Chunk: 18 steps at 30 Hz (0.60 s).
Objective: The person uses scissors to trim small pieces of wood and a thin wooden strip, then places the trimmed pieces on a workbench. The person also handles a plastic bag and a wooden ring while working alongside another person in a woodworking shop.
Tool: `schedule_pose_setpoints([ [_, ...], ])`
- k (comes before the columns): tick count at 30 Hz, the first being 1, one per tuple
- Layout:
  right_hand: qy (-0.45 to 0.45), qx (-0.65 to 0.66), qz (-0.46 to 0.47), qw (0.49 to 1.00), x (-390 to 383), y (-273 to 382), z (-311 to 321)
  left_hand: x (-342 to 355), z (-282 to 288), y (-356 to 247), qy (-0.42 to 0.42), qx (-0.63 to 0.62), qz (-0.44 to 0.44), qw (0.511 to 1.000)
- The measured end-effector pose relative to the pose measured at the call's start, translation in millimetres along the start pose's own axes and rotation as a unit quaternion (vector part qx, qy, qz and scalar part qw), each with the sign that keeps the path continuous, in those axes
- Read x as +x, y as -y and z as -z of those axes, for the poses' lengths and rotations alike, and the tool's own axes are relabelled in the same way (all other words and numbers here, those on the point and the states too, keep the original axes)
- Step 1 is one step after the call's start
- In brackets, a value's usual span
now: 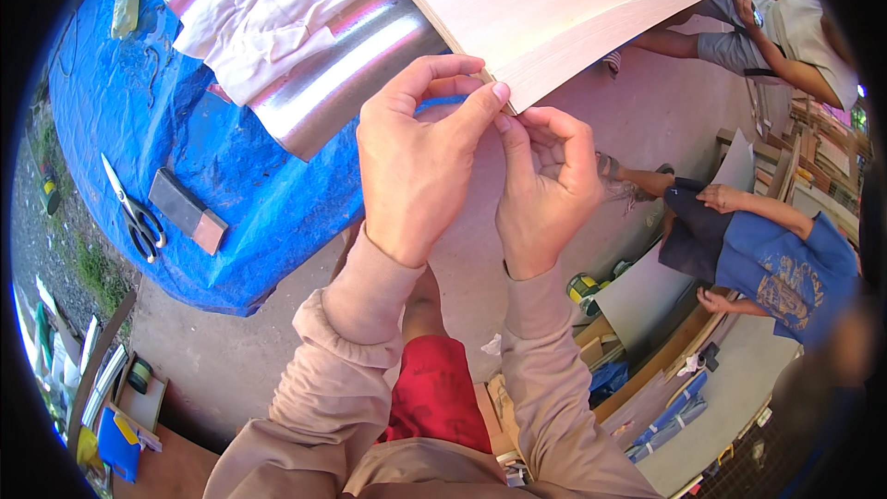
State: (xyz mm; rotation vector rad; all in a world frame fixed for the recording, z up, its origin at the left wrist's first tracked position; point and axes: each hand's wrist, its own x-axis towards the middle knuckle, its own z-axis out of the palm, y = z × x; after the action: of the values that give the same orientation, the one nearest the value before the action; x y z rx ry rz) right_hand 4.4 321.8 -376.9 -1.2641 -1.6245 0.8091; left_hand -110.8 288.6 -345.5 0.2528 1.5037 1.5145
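A pale, pinkish wooden panel [554,9] with a layered edge reaches in from the top, its near corner pointing toward me. My left hand [407,157] is closed on that corner, thumb on the near side and forefinger curled at the edge. Right beside it, my right hand [550,185] is closed too, thumb and fingers pinched together just under the corner. Whatever lies between the right fingertips is too small to make out. To the left of the panel a crumpled white cloth [268,23] lies over a shiny, curved metallic sheet [323,106].
A blue tarp [212,249] covers the surface at left, holding scissors [134,212], a dark block [188,208] and a plastic bottle [127,0]. A person in a blue shirt [776,263] is at right; another person [785,37] is at the panel's far right. Boards [647,314] lie at lower right.
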Motion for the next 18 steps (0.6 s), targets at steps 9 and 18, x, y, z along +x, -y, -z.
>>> schedule_pose_setpoints([
  [9, 0.067, -0.018, 0.06, 0.996, 0.9, -5.3, 5.7, 0.6, -3.7, 0.6, -0.004, 0.0, -0.023, 1.0],
  [18, 0.022, 0.02, 0.04, 0.999, 4.5, -7.6, 2.2, 4.0, -1.9, -3.2, -0.007, 0.037, -0.037, 0.999],
])
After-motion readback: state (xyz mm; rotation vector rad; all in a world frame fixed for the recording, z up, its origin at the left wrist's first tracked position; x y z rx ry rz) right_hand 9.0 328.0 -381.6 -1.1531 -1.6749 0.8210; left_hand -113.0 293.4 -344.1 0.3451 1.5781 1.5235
